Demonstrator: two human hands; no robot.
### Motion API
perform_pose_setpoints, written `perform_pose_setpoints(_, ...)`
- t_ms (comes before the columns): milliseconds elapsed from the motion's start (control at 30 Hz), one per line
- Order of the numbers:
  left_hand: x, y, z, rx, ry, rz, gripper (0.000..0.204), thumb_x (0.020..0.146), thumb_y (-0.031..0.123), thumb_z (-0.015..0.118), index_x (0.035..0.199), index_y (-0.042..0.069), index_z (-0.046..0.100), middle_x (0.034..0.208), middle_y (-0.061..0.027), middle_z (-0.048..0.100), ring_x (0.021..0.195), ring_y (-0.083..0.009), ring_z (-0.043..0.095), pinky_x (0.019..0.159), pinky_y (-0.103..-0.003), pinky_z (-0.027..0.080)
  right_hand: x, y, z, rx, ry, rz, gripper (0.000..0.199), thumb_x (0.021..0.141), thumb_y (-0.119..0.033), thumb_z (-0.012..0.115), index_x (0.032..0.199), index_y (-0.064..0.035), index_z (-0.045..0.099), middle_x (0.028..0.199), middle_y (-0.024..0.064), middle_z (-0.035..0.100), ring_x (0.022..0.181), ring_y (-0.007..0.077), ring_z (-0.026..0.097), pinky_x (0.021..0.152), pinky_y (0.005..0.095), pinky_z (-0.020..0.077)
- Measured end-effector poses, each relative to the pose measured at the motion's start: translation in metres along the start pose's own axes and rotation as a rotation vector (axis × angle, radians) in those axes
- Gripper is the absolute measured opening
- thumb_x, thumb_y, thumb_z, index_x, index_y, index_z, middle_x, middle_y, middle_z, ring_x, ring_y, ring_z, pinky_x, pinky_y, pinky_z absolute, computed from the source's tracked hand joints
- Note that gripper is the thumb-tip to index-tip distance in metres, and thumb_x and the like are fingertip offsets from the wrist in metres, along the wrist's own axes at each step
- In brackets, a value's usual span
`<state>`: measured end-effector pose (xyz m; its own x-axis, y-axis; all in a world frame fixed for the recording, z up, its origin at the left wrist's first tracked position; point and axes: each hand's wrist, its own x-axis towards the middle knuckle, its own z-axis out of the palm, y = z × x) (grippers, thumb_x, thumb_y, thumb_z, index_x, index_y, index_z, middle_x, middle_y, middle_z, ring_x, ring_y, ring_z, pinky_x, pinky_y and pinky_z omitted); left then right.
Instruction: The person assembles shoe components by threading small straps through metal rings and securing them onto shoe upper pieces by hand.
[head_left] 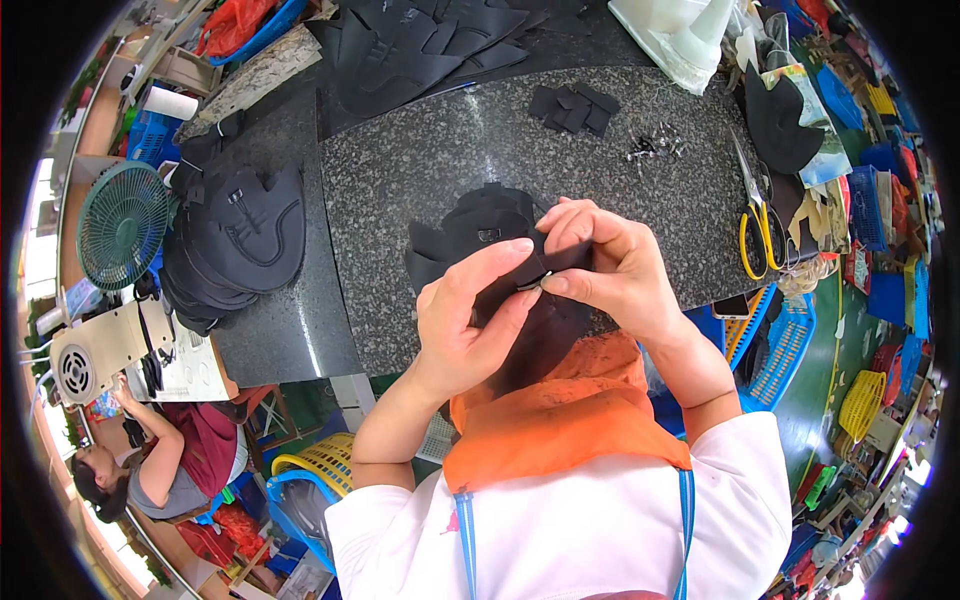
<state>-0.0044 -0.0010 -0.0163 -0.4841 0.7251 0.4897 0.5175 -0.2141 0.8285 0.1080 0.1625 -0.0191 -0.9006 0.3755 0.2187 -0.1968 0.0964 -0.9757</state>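
Over the near edge of the granite worktop, I hold a black shoe-upper piece (468, 228), or what looks like one, with a small buckle (489, 235) on it. My left hand (470, 310) pinches it between thumb and fingers. From the other side my right hand (610, 265) grips the same piece, its fingers curled over a raised black flap. Between both thumbs shows a small shiny metal part (537, 282), too small to name. The piece's lower portion hangs toward the orange apron (560, 415).
Small black patches (575, 108) and loose metal bits (656, 144) lie farther back. Yellow-handled scissors (758, 225) are at right. Stacked black uppers (235, 235) fill the left table, near a green fan (124, 224). Another person (165, 450) sits at lower left; blue baskets (780, 345) stand lower right.
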Motion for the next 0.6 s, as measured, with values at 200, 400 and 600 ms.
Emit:
perform_pose_setpoints(200,0.011,0.009,0.001,-0.353,0.023,-0.514,0.034,0.080,0.000,0.074,0.112,-0.002,0.062,0.102,-0.0067,0.066,0.091,-0.0097,0.061,0.077,-0.023,0.050,-0.005,0.000,0.013,0.292,0.177,0.020,0.020,0.077,0.002,0.074,0.082,-0.0033,0.055,0.091,0.0057,0.060,0.094,0.0158,0.054,0.083,0.0299,0.0435)
perform_pose_setpoints(400,0.010,0.004,0.001,-0.438,-0.046,-0.634,0.020,0.090,0.008,0.065,0.108,-0.002,0.066,0.089,-0.0019,0.068,0.081,-0.0042,0.057,0.071,-0.021,0.048,-0.005,0.003,0.023,0.345,0.260,0.169,0.017,0.082,0.000,0.072,0.082,-0.0040,0.055,0.088,0.0023,0.060,0.085,0.0069,0.054,0.073,0.0222,0.0445)
perform_pose_setpoints(600,0.019,-0.004,-0.011,-0.523,-0.186,-0.692,0.022,0.093,0.010,0.061,0.112,-0.001,0.064,0.087,0.0011,0.064,0.078,-0.0036,0.053,0.070,-0.021,0.046,-0.002,0.005,0.022,0.366,0.252,0.316,0.016,0.083,-0.004,0.072,0.081,-0.0050,0.057,0.083,-0.0011,0.061,0.075,0.0026,0.054,0.065,0.0191,0.0447)
